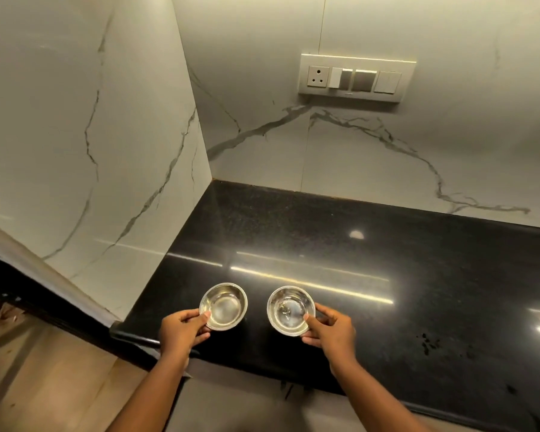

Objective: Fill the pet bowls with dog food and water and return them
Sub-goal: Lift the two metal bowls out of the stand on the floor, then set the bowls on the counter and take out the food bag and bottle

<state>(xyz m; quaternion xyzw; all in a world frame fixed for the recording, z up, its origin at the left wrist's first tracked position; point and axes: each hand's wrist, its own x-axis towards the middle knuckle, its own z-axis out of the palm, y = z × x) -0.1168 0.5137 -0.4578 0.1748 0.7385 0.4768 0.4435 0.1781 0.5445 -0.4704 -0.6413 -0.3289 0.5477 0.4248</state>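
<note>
Steel bowls [224, 306] upright, hand-held [183, 330]

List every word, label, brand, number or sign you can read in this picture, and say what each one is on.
None can be read.
Switch plate on the marble wall: no legible lettering; a tiny mark at its lower edge is too small to read.
Left steel bowl and right steel bowl: no stamp or label shows.
Black countertop: only reflections.

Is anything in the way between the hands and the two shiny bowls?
No. The left hand already pinches the left bowl by its rim, and the right hand pinches the right bowl. Nothing sits between them.
</note>
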